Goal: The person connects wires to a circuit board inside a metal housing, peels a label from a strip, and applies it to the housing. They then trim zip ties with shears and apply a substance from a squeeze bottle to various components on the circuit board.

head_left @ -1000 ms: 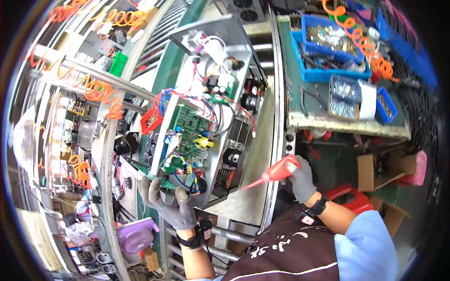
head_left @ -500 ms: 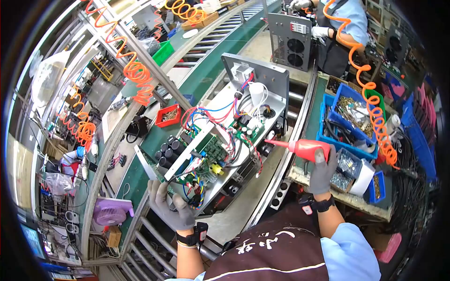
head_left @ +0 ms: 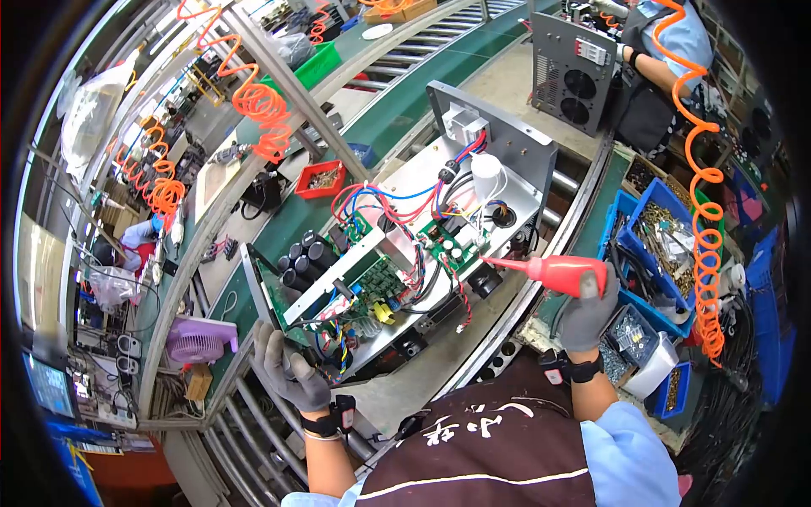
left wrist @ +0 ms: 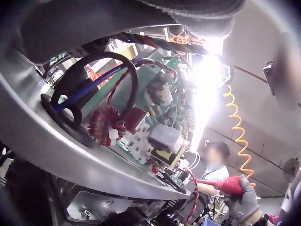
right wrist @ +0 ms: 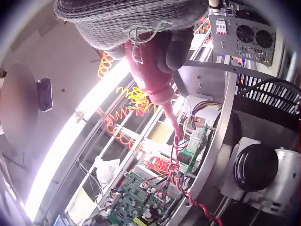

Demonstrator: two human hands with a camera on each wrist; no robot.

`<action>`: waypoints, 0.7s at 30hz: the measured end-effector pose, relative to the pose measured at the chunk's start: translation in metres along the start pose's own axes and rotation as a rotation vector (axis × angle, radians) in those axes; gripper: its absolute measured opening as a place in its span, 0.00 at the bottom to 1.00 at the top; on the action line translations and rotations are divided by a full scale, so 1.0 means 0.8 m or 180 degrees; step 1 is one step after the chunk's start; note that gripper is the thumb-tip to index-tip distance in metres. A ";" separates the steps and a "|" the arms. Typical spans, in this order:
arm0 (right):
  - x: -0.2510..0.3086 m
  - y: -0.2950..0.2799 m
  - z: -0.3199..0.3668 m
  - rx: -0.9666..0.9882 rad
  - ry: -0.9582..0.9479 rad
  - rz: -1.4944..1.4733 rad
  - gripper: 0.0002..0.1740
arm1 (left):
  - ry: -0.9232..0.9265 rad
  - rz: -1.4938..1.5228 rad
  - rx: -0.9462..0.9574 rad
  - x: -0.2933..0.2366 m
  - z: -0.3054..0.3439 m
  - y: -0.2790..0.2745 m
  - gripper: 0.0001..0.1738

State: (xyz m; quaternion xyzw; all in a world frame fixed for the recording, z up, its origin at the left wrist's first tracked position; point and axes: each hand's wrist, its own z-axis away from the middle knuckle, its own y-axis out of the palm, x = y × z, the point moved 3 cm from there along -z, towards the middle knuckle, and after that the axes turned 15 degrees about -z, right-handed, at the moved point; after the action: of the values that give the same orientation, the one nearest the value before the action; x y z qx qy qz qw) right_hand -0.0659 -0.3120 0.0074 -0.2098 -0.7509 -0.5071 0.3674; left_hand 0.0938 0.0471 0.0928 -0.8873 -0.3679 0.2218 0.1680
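A red squeeze bottle (head_left: 568, 274) with a thin nozzle is gripped in the gloved right hand (head_left: 586, 316), its tip pointing left over the near side of an opened metal chassis (head_left: 397, 338). Inside the chassis lie a green circuit board (head_left: 378, 286), black capacitors, and red and blue wires. The gloved left hand (head_left: 287, 372) is at the chassis's front left corner, fingers loosely bent; whether it touches the metal cannot be told. In the right wrist view the bottle (right wrist: 149, 70) points down towards the wires (right wrist: 175, 165).
Blue bins (head_left: 659, 245) of screws and parts stand on the right bench. A red bin (head_left: 321, 179) lies behind the chassis, a purple fan (head_left: 196, 340) at left. Another grey unit (head_left: 573, 74) and a person are at the back right. Orange coiled hoses (head_left: 708, 211) hang down.
The head view has turned, bringing more of the line into sight. The right hand has raised the bottle from beside the chassis's front to its right side. The left hand stays near the same corner.
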 end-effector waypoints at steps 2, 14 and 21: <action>0.003 -0.006 -0.007 -0.0168 0.0407 -0.0443 0.17 | 0.0010 0.0012 0.0029 -0.001 -0.001 0.000 0.19; 0.009 -0.178 -0.091 -0.0959 0.1524 -0.1375 0.19 | 0.0457 -0.0915 0.0002 0.006 0.007 -0.017 0.20; 0.000 -0.268 -0.089 -0.1607 0.2108 -0.1267 0.16 | 0.0408 -0.1369 -0.0042 0.014 0.013 -0.021 0.21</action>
State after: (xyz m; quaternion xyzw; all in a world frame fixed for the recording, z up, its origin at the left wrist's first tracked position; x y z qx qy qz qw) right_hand -0.1892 -0.4624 -0.1072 0.0288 -0.4718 -0.7745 0.4203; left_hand 0.0859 0.0675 0.0888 -0.8017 -0.5386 0.1216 0.2287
